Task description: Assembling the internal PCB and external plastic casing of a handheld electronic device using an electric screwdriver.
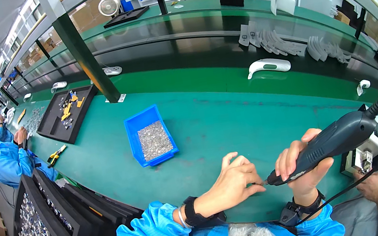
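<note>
My right hand (301,161) is wrapped round a dark grey corded electric screwdriver (337,135), which lies nearly level with its tip to the left. At that tip, the fingers of my left hand (232,183) are pinched together. Whatever sits between them, if anything, is too small to make out. Beyond my left hand, a blue open bin (171,155) stands on the green bench (220,123) with many small silvery metal parts (154,140) in it.
Stacked black foam trays (82,213) full of small parts stand at lower left. A black tray (71,132) and yellow-handled pliers (57,155) lie beyond them. Another person's hands (372,184) work at a small fixture (358,159) on the right. White handset shells (268,66) rest along the line.
</note>
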Tool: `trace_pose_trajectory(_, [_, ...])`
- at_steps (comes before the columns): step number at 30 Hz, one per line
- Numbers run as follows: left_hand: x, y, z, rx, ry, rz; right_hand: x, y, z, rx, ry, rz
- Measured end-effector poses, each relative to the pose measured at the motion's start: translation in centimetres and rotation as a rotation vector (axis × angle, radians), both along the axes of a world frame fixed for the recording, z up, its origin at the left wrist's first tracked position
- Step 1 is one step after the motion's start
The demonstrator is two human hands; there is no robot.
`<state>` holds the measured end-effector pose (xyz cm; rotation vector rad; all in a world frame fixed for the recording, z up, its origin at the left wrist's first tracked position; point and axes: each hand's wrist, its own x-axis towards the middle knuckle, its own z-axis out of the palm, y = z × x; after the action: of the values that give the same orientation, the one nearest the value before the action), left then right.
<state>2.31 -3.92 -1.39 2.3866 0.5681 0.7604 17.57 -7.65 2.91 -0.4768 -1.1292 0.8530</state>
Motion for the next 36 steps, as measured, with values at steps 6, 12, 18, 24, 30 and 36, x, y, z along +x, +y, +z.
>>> trace_pose_trajectory(6, [0.0, -0.1, -0.4, -0.007, -0.007, 0.029, -0.2, -0.1, -0.6, -0.042, -0.058, -0.008])
trace_pose_trajectory(12, [0.2, 0.0, -0.7, -0.047, -0.021, 0.037, -0.3, -0.1, -0.3, -0.025, -0.021, -0.021])
trace_pose_trajectory(18, [0.7, -0.7, -0.3, -0.017, -0.015, 0.06, 0.1, -0.3, -0.1, -0.067, -0.039, -0.034])
trace_pose_trajectory(24, [0.9, -1.0, -0.4, 0.061, 0.095, 0.094, 0.4, -0.1, -0.2, -0.037, -0.033, -0.058])
trace_pose_trajectory(30, [-6.4, 5.5, 2.3, 0.503, 0.104, 0.566, 0.3, 0.4, -0.5, -0.09, 0.056, -0.02])
trace_pose_trajectory(36, [-13.0, 10.5, -1.7, 0.567, 0.908, 0.854, 1.8, -1.3, -1.0, -0.007, 0.103, -0.108])
